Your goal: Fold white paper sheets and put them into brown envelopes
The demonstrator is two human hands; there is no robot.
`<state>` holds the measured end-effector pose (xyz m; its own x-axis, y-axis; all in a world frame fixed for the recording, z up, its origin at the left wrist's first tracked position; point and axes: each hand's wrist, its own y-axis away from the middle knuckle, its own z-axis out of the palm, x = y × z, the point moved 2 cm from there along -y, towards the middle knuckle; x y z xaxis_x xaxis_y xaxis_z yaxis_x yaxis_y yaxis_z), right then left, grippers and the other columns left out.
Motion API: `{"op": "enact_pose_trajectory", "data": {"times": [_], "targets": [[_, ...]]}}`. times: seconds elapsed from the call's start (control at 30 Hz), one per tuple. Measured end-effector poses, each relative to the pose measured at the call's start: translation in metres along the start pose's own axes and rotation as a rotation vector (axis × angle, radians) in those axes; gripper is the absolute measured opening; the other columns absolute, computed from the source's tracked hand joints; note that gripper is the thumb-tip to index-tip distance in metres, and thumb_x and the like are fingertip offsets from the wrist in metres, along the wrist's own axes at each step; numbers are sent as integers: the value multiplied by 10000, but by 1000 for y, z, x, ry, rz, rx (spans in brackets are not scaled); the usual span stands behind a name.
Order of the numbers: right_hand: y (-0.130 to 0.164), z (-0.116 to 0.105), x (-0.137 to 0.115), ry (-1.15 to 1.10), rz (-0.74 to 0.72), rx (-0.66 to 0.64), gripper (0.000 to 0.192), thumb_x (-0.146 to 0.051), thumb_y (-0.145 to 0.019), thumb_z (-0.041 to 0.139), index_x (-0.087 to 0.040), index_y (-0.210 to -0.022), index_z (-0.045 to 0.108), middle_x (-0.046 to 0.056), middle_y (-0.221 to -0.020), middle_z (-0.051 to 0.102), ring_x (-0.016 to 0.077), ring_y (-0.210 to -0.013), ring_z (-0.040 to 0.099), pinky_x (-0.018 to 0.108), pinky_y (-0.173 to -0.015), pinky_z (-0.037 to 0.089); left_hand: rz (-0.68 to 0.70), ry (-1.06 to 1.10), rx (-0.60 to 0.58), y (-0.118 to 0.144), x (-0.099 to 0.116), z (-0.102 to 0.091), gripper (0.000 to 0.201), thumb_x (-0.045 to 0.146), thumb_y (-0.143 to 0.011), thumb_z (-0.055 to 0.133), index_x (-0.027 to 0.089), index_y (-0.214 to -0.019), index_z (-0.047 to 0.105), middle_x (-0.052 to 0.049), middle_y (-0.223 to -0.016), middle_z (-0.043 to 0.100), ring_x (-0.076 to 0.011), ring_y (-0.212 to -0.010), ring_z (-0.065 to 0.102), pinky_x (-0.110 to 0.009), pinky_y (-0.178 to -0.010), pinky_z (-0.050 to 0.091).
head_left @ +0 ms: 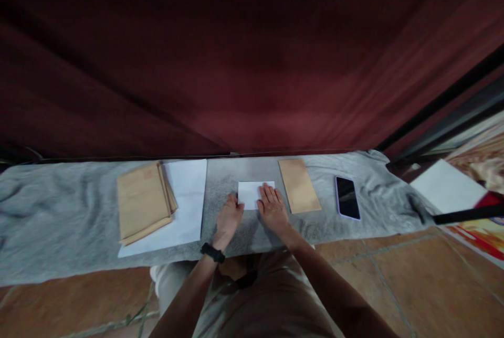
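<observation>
A small folded white paper point(249, 192) lies on the grey cloth point(71, 212) in front of me. My right hand point(272, 207) rests flat on the paper's right part, fingers spread. My left hand point(229, 218) touches the paper's left edge with its fingertips; a black band sits on that wrist. Neither hand grips anything. A single brown envelope point(299, 185) lies just right of my right hand.
A stack of brown envelopes point(144, 201) sits on white sheets point(188, 196) at the left. A dark phone point(347, 197) lies at the right. A red curtain point(252, 65) hangs behind. Tiled floor point(394, 270) and another white sheet point(447, 186) at the far right.
</observation>
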<state>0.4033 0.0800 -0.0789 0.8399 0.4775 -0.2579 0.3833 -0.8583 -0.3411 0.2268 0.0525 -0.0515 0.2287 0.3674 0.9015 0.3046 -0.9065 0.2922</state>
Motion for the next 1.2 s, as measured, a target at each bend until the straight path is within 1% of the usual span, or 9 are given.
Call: {"op": "enact_pose_trajectory", "data": {"times": [0.07,0.13,0.23,0.33,0.47,0.63,0.77,1.03,1.2], "targets": [[0,0,0,0,-8,-6,528,-299,-1067,426,-94,-1553,418,182,-1607,418,293,-1499,387,522,-1209,325,83,-109,91,7,7,3,171,230,-888,623,219,-1052,575,-103,-848,703,-324,-1000,701,-422,-878,520],[0,0,-1,1,-12,-16,521,-301,-1068,417,-90,-1544,434,188,-1607,417,294,-1503,380,524,-1212,319,266,-288,132,10,16,14,223,278,-959,516,191,-1142,610,-180,-1106,711,-348,-1199,635,-493,-1049,454],[1,0,-1,4,-11,-15,507,-265,-1061,405,-83,-1531,454,193,-1602,424,292,-1508,371,526,-1217,311,517,-488,69,6,24,35,402,315,-1000,427,157,-1327,601,-180,-1448,595,-324,-1423,480,-508,-1207,332],[2,1,-1,10,-19,-5,524,-211,-1039,404,-95,-1550,427,189,-1606,420,289,-1511,366,540,-1211,319,579,-661,25,-2,17,48,534,358,-1019,390,136,-1493,493,-160,-1604,447,-298,-1536,326,-514,-1261,250],[3,1,-1,26,13,-4,543,-230,-1043,405,-118,-1574,395,195,-1619,393,305,-1509,366,558,-1200,329,602,-813,70,-3,3,48,592,358,-1036,335,109,-1569,396,-165,-1649,354,-282,-1567,251,-513,-1277,209],[8,-1,-1,46,75,17,563,-266,-1054,404,-68,-1580,367,221,-1614,390,322,-1505,368,545,-1200,332,579,-816,130,2,-3,42,619,337,-1032,330,60,-1585,344,-196,-1651,330,-293,-1571,231,-519,-1270,222],[13,-2,1,65,95,48,581,-256,-1053,391,-36,-1588,328,225,-1608,397,310,-1513,357,526,-1210,338,578,-796,126,3,-2,42,624,344,-1027,346,38,-1570,367,-230,-1649,313,-320,-1569,231,-544,-1264,217],[16,1,3,73,108,62,585,-251,-1057,370,-34,-1596,306,221,-1611,393,309,-1514,351,519,-1210,350,598,-859,123,4,1,42,547,362,-1015,456,227,-1545,471,-145,-1691,259,-342,-1574,209,-560,-1252,224],[15,2,3,74,128,27,570,-247,-1056,376,-23,-1579,342,220,-1618,380,304,-1520,341,505,-1223,320,609,-961,133,5,2,41,547,412,-1020,479,278,-1550,462,-125,-1699,251,-338,-1574,212,-542,-1248,240]]}}
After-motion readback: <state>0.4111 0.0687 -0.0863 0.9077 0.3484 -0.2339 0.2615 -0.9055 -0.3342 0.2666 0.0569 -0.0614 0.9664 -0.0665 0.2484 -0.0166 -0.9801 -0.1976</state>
